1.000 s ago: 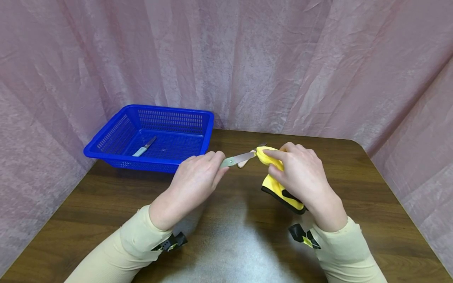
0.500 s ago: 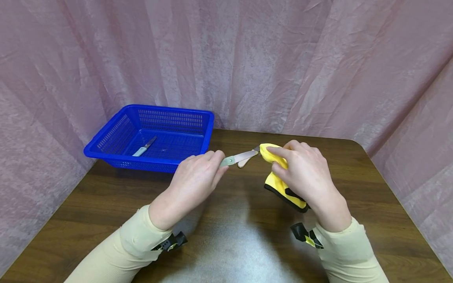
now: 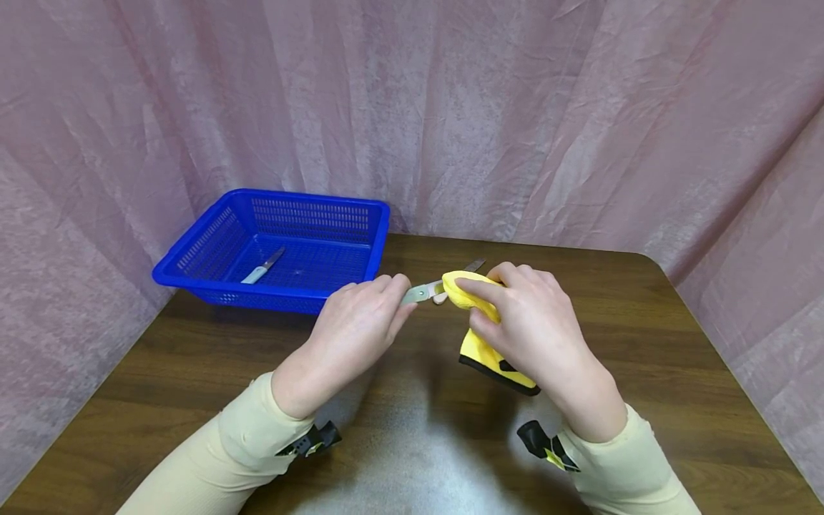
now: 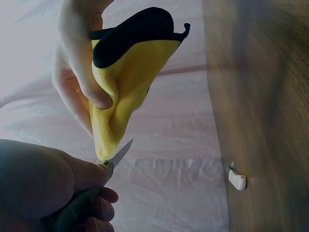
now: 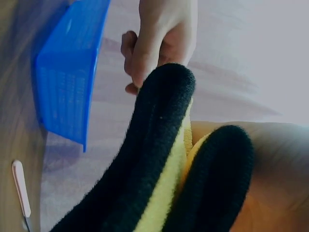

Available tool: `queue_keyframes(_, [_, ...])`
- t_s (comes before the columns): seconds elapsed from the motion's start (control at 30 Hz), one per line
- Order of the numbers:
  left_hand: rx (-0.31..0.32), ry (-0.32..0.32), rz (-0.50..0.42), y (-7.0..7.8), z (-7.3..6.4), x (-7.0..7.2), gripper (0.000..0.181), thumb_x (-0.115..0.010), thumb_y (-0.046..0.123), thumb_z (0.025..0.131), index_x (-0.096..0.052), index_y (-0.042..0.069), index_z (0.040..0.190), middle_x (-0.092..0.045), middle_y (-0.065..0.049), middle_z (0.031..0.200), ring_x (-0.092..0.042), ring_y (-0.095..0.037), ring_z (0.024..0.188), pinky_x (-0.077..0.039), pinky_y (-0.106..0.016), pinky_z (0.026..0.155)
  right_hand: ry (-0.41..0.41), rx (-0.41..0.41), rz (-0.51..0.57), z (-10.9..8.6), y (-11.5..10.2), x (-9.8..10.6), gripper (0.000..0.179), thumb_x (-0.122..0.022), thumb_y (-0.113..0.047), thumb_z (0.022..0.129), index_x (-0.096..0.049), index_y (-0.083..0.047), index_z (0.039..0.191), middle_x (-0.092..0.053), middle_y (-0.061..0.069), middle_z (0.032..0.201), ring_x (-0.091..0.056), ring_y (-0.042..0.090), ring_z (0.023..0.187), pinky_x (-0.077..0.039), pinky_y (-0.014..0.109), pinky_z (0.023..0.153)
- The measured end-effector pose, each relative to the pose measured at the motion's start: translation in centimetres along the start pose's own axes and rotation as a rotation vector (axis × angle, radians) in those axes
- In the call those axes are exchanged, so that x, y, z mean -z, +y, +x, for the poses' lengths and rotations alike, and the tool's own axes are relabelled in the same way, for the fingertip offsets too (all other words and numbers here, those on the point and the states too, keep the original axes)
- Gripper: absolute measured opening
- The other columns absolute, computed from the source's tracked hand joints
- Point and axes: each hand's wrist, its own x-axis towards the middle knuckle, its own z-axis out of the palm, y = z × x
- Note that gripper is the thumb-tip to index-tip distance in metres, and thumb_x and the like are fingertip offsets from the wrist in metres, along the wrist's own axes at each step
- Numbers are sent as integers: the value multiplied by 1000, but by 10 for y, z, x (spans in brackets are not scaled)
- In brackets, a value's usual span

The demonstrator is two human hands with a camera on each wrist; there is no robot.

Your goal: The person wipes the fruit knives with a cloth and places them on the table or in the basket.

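My left hand grips a small knife by its pale green handle, with the blade pointing right. A yellow cloth with black edging is pinched between the thumb and fingers of my right hand. Its folded tip lies against the blade close to the handle, covering most of the blade in the head view. The left wrist view shows the blade's point sticking out past the cloth. Behind the cloth, a second knife with a whitish handle lies on the table, partly hidden.
A blue plastic basket stands at the back left of the wooden table. One knife with a light blue handle lies inside it. A pink curtain hangs behind the table.
My right hand first shifted slightly right, baring the held knife's blade, then moved left with the cloth along the blade toward the handle. My left hand has stayed still.
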Motion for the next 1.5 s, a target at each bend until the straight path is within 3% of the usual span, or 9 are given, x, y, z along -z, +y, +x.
queue_keyframes(0.53, [-15,-8,-12,1,-1,0,19,-75,24,108,-61,12,102,-56,1,79,-57,-25,61,-46,-41,55,-12,59,14,-1,-8,-6,46,-77,-11,90,-82,-24,134,-70,6,106,-63,30,94,-49,52,100])
queue_keyframes(0.83, [-26,-7,-13,2,-1,0,21,-75,24,108,-60,11,101,-53,2,78,-53,-22,59,-44,-39,53,-11,65,7,-1,-8,-7,46,-77,-11,89,-82,-24,133,-70,6,105,-63,30,94,-50,52,98])
queue_keyframes(1.5, [-35,3,-11,1,-1,0,20,-75,23,107,-61,11,102,-56,0,79,-58,-25,62,-47,-41,56,-41,36,-4,1,-4,-7,46,-74,-10,91,-82,-23,134,-71,6,107,-63,30,95,-50,52,95])
